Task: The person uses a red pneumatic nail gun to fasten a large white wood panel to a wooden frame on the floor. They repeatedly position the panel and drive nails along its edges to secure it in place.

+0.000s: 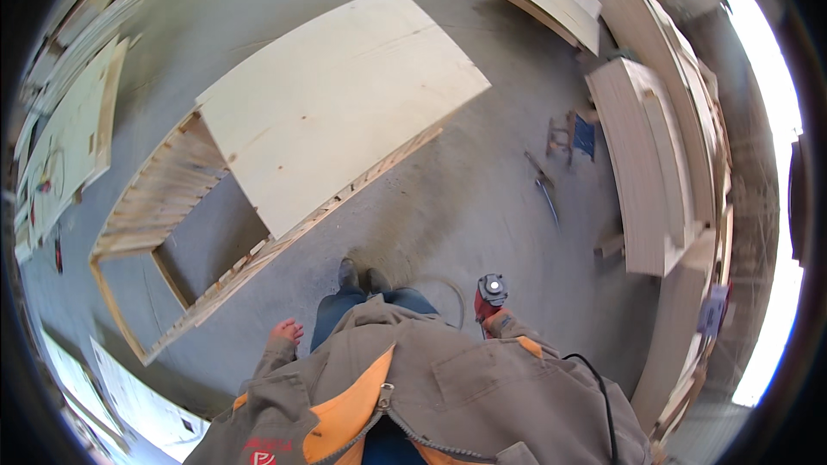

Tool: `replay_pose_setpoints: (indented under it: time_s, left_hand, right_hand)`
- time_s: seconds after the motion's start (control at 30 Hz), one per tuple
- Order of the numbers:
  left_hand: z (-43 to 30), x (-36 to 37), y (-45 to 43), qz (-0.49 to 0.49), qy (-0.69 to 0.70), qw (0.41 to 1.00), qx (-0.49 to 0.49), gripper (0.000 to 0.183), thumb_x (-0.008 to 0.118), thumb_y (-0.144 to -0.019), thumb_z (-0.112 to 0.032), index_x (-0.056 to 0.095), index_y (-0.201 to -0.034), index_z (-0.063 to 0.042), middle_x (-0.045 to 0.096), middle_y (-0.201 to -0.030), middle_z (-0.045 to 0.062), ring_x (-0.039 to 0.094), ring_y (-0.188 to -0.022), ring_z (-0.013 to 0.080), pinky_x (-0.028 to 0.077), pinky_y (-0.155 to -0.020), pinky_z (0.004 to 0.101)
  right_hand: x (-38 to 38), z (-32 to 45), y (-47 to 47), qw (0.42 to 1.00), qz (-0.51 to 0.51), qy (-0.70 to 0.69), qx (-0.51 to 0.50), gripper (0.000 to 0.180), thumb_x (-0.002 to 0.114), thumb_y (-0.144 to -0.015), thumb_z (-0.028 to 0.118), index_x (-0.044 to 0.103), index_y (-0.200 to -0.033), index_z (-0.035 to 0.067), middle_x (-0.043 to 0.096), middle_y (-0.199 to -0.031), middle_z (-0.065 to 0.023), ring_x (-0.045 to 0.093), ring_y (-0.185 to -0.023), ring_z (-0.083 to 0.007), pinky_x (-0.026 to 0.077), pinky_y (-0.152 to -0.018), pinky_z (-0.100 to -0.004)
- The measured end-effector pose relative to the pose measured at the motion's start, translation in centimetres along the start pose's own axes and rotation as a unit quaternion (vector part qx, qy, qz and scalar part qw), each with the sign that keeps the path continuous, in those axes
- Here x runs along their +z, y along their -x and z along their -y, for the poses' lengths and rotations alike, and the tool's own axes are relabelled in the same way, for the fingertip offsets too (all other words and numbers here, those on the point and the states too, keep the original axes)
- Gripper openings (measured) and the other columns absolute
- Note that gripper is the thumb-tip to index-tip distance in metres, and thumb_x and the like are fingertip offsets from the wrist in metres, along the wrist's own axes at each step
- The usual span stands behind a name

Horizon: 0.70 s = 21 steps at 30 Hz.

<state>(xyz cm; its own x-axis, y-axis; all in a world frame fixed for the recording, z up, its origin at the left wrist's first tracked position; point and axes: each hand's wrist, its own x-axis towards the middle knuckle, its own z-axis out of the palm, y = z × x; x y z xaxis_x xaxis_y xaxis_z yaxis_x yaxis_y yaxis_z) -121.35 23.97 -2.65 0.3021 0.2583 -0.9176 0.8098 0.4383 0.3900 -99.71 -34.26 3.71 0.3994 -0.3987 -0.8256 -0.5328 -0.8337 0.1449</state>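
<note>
My right hand (497, 321), at my right side, is wrapped around a red and grey power tool (492, 290), which looks like a pneumatic nail gun. My left hand (287, 330) hangs by my left hip with loosely parted fingers and nothing in it. Before me stands a large wooden frame (152, 197) with slatted sides. A pale plywood sheet (342, 110) lies over its far part; the near-left part is uncovered and shows the concrete floor inside. The frame's closest side runs diagonally past my left hand, apart from it.
A thin hose (460, 294) curves over the floor beside my boots. Stacked wooden panels (646, 168) line the right side, with a small blue-topped stool (583, 137) and a bar-like tool (548, 200) nearby. More panels (77, 142) lie at left, and a plywood stack (549, 0) at far right.
</note>
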Motion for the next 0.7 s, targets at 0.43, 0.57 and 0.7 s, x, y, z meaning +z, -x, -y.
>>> replay_pose_setpoints:
  time_s: [0.43,0.57,0.7]
  left_hand:
    - [-23.1,17.0,-9.3,-0.014,-0.146,0.988,0.052,0.044,0.06,-0.082,-0.007,0.05,-0.125,-0.005,0.068,-0.099,0.014,0.065,-0.072,0.0196,0.046,-0.053,0.0346]
    - [-28.3,23.0,-8.6,-0.058,-0.177,0.982,0.036,0.04,0.054,-0.083,-0.004,0.051,-0.122,-0.005,0.068,-0.099,0.013,0.064,-0.071,0.0195,0.047,-0.054,0.0339]
    - [-33.8,31.0,-5.0,-0.04,-0.213,0.975,0.045,0.041,0.06,-0.082,-0.007,0.054,-0.122,-0.004,0.069,-0.097,0.01,0.063,-0.072,0.0172,0.047,-0.054,0.0312]
  right_hand:
    - [-2.8,-10.1,-6.6,0.981,0.04,-0.117,0.148,0.044,0.076,-0.065,0.012,0.065,-0.107,0.005,0.069,-0.096,-0.0134,0.067,-0.094,-0.0269,0.052,-0.08,-0.0352]
    - [-7.2,-8.7,-12.2,0.97,0.107,-0.158,0.153,0.046,0.076,-0.066,0.01,0.063,-0.11,0.003,0.069,-0.099,-0.0143,0.065,-0.099,-0.0283,0.051,-0.082,-0.0362]
    - [-16.8,-4.0,-13.3,0.944,0.061,-0.298,0.125,0.039,0.072,-0.064,0.005,0.062,-0.101,0.001,0.066,-0.076,-0.0171,0.066,-0.071,-0.0289,0.051,-0.061,-0.0394]
